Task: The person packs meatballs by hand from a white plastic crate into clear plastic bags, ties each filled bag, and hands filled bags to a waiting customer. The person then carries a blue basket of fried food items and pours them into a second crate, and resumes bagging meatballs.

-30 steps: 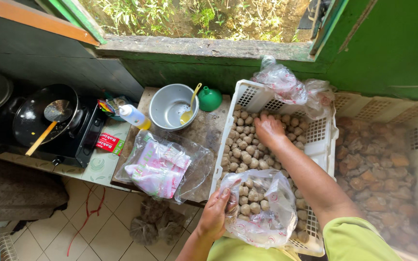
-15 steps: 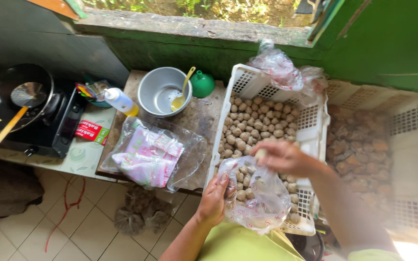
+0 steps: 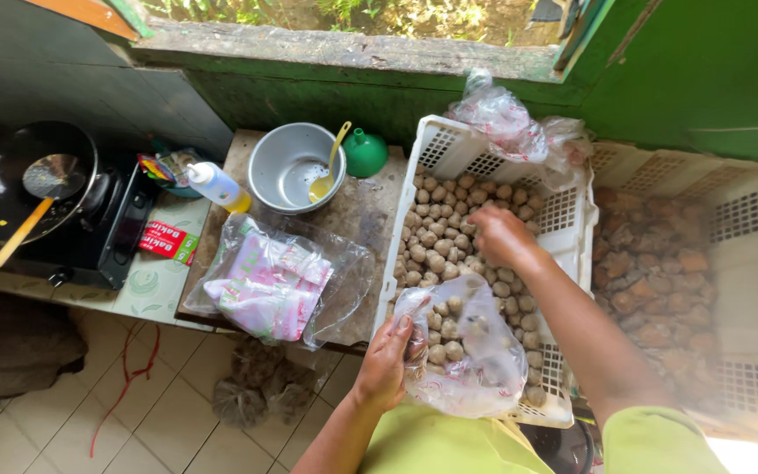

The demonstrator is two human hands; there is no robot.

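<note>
Right hand [image 3: 500, 235] has gone back from the bag mouth into the white crate [image 3: 449, 149], now resting palm-down on the pile of small brown balls [image 3: 436, 254], fingers curled over them; whether any are actually pinched, cannot tell. Left hand [image 3: 385, 364] same place as before, fingers closed on the rim of the clear plastic bag [image 3: 475, 360], holding it open, bag part-filled with the same balls and hanging against the crate's near corner, just below the right fingers.

Big to small around them: second crate [image 3: 747, 211] with darker brown pieces, well out beyond the right fingers. Worn surface [image 3: 361, 211] beside the white crate. Black stove with a dark pan [image 3: 10, 189] and wooden-handled ladle, far out past the left fingers. Clear bag of pink-and-white packets [image 3: 269, 281], just beside the left fingers. Metal bowl [image 3: 296, 167] with a yellow spoon [image 3: 331, 167] in it, above that bag. Crumpled plastic bag [image 3: 511, 123] on the crate's far rim, beyond the right fingers. Green funnel [image 3: 364, 154] touching the bowl. Squeeze bottle [image 3: 219, 186] with yellow liquid, beside the bowl.
</note>
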